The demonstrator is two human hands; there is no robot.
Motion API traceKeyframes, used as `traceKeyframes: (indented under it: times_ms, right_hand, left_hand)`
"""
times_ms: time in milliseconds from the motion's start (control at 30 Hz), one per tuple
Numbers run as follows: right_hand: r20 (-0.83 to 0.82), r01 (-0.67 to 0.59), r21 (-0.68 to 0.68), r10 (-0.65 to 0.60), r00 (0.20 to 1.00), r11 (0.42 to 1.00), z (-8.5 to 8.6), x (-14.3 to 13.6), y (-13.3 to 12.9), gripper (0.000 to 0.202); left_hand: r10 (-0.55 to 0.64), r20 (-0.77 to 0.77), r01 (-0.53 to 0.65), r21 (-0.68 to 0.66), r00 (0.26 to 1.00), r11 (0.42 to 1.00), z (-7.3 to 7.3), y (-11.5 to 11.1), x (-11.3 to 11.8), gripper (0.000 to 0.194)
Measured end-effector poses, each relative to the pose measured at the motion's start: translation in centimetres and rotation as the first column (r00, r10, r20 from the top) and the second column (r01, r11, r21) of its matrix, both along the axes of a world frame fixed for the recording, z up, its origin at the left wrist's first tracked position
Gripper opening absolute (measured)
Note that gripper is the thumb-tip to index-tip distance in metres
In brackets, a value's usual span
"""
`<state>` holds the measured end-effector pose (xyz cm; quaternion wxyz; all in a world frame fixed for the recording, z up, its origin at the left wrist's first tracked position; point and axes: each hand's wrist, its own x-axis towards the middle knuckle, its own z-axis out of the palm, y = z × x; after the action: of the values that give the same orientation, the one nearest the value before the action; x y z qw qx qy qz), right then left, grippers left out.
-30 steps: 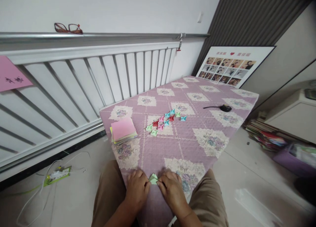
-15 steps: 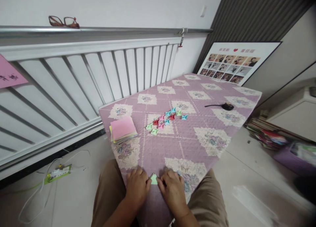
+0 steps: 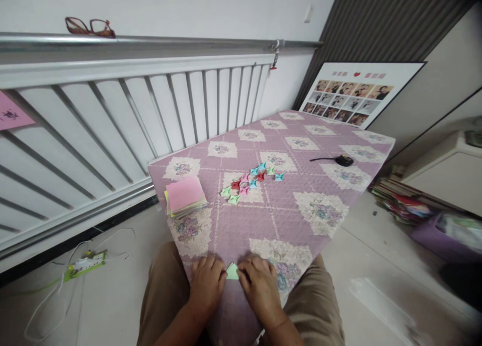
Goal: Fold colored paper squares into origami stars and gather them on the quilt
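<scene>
A small piece of light green paper [image 3: 232, 271], folded to a triangle with its point facing away from me, lies on the table near its close edge. My left hand [image 3: 207, 279] has its curled fingers at the paper's left corner. At the right corner, my right hand [image 3: 258, 280] grips the paper between thumb and fingers. Farther up the cloth sits a group of several small folded paper pieces [image 3: 253, 183] in blue, green, red and pink. A stack of square paper sheets [image 3: 185, 195], pink on top, lies to the left.
The table has a purple flowered cloth [image 3: 256, 220]. Toward its right end rests a black object with a thin handle or cord [image 3: 344, 160]. A white radiator [image 3: 181, 105] runs along the back left; a photo board [image 3: 357, 92] leans behind. A power strip [image 3: 86, 266] lies on the floor.
The whole view has shifted slightly. Both hands stay at the green paper's two corners, with little visible movement.
</scene>
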<state>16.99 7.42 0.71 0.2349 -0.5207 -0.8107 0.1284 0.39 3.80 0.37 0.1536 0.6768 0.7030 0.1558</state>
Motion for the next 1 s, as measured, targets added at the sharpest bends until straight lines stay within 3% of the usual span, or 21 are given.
traceKeyframes:
  times_ms: [400,667,1000]
  right_hand:
    - [-0.138,0.062,-0.128,-0.080,0.987,0.990,0.4,-1.0,0.4,0.011]
    - [-0.133,0.064,-0.109,-0.078,0.988,0.992,-0.2,-1.0,0.4,0.009]
    - [-0.078,0.072,-0.107,-0.081,0.994,0.992,0.0,-1.2,0.2,0.010]
  left_hand:
    - [-0.051,-0.018,0.052,0.027,0.999,0.998,-0.3,-0.3,-0.1,0.014]
    - [-0.188,-0.137,0.195,0.040,0.973,0.980,-1.0,-0.4,-0.2,0.027]
    - [-0.243,-0.262,0.252,0.001,0.934,0.968,-0.8,-0.1,0.2,0.030]
